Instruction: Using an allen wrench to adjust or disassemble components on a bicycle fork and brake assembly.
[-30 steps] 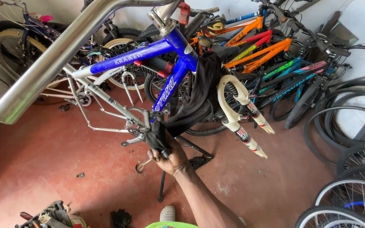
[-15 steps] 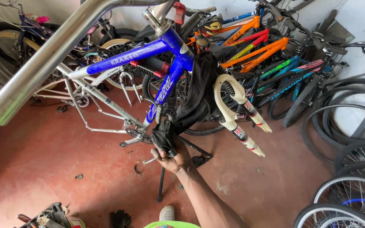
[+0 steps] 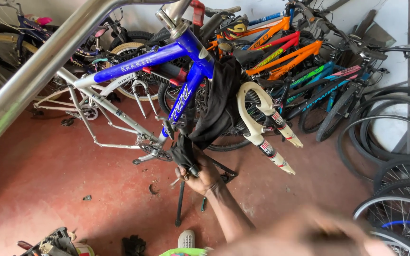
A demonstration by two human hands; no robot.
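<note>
Black cloth [image 3: 217, 106] on blue frame [image 3: 167, 57], left hand [image 3: 200, 173] gripping.

blurred hand [image 3: 309, 234] at bottom edge, grip unreadable

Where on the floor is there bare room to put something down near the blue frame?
The red floor left of the hand is mostly bare, bordered by the blue frame above and tool pile below. A smaller patch lies under the white fork. Crowded: the wheels at the right.
</note>
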